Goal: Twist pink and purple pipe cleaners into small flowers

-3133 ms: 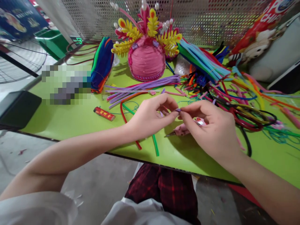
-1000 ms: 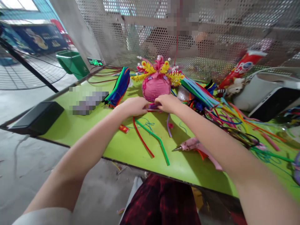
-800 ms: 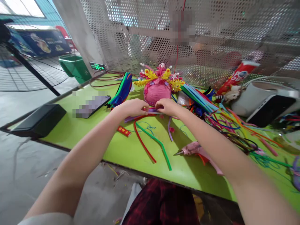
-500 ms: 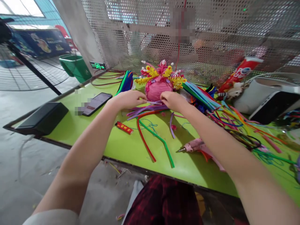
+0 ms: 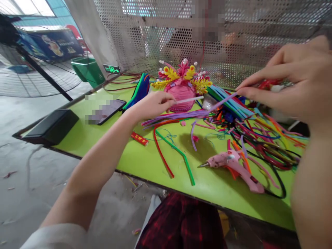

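My left hand (image 5: 155, 103) pinches a pale pipe cleaner (image 5: 190, 100), which points right across the front of a pink pompom-like piece (image 5: 181, 95). Yellow fringed pieces (image 5: 169, 76) and pearl-tipped pink ones crown that piece. Raised at the right, my right hand (image 5: 287, 79) grips the end of a purple pipe cleaner (image 5: 224, 101) between thumb and fingers. Its lower end runs down to the right end of a bundle of purple pipe cleaners (image 5: 173, 117) on the table; whether it still touches the bundle I cannot tell.
A pink glue gun (image 5: 230, 162) lies on the green table (image 5: 155, 166), near red and green pipe cleaners (image 5: 181, 154). Loose coloured stems (image 5: 269, 138) pile up at right. A phone (image 5: 111, 111) and black box (image 5: 52, 126) sit left. Perforated metal (image 5: 160, 34) stands behind.
My right hand has moved from the pink piece up and to the right, drawing out a purple pipe cleaner. My left hand stays near the piece, a pale stem now showing in it.
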{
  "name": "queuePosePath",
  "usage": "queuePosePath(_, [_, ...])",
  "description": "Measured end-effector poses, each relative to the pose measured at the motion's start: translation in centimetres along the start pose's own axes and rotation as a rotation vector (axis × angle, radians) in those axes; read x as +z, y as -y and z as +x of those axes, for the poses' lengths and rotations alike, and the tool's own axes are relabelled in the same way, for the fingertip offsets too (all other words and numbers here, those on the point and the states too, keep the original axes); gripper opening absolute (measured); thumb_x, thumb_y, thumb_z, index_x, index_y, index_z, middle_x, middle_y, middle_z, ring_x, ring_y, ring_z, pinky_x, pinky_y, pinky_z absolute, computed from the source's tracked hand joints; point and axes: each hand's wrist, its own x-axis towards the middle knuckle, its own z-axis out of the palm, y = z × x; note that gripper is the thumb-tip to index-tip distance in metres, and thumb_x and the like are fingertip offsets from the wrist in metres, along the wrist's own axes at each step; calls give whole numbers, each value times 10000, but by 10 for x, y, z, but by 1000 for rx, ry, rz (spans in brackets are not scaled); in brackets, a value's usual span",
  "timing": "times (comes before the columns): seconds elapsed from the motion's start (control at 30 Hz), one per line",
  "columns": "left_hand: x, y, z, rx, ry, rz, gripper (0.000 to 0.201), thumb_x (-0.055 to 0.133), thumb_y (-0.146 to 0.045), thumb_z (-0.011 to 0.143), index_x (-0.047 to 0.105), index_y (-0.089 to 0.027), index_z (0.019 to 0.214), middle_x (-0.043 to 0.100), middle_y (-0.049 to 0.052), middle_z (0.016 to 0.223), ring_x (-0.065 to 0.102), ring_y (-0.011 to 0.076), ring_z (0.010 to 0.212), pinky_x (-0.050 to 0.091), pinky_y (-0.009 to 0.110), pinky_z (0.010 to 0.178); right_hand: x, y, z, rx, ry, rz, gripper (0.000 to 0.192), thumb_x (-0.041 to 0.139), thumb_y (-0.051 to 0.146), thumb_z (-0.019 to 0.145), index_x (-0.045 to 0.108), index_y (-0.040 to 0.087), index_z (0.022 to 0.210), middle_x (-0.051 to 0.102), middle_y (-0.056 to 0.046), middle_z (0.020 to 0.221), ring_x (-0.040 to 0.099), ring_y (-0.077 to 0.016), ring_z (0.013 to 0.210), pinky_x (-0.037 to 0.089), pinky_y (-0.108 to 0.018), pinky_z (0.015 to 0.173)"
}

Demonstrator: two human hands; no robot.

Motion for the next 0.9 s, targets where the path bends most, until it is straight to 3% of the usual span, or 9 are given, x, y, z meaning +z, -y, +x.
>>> queuePosePath(0.1, [16,-26,-5,67,203,-159,298,545,-351,983,731,-148,1095,774,22,901,602,89,721,419,205,679,-8,15,-5,-148,109,198,445,574,697,950,821,326,946,572,-51,902,529,-245,937,384,-518,971])
queuePosePath(0.23, [25,-55,-13,137,372,-273,349,539,-404,1010,739,-139,904,635,-11,738,457,53,621,348,182,579,9,23,0,-128,141,268,284,645,558,953,815,333,916,540,-54,888,484,-287,1055,358,-501,948])
queuePosePath(0.3, [26,-60,-16,152,406,-337,369,543,-432,1014,745,-141,910,613,-15,726,459,53,625,360,175,576,17,20,2,-119,160,278,243,670,534,940,814,342,901,538,-56,875,477,-290,1056,359,-497,926])
queuePosePath(0.4, [29,-58,-16,197,433,-350,298,624,-411,975,776,-157,1011,691,-5,806,542,63,683,408,167,612,22,12,3,-100,162,258,230,703,565,912,815,367,883,560,-58,877,485,-293,1067,356,-520,935])
queuePosePath(0.5, [31,-55,-16,235,415,-312,267,705,-397,921,797,-156,992,749,10,874,620,84,736,455,170,652,24,5,3,-61,161,244,202,757,580,868,820,389,874,583,-55,899,510,-302,1090,366,-525,920])
queuePosePath(0.63, [30,-55,-17,247,427,-313,289,692,-430,931,818,-185,1018,780,10,912,672,103,761,504,177,673,29,0,3,-61,162,268,140,792,486,872,831,370,940,608,-59,938,522,-316,1120,392,-514,944])
queuePosePath(0.8, [28,-50,-16,251,482,-287,297,625,-445,981,818,-269,1121,801,-7,997,707,103,807,533,181,705,32,-5,3,-94,183,372,167,798,506,869,837,373,961,591,-44,904,552,-226,965,401,-410,881])
queuePosePath(0.9, [30,-48,-16,231,491,-326,299,657,-426,964,807,-247,1152,808,9,1008,719,105,814,553,185,708,31,-4,3,-115,219,395,145,785,495,879,837,371,934,586,-39,889,530,-217,923,389,-404,853])
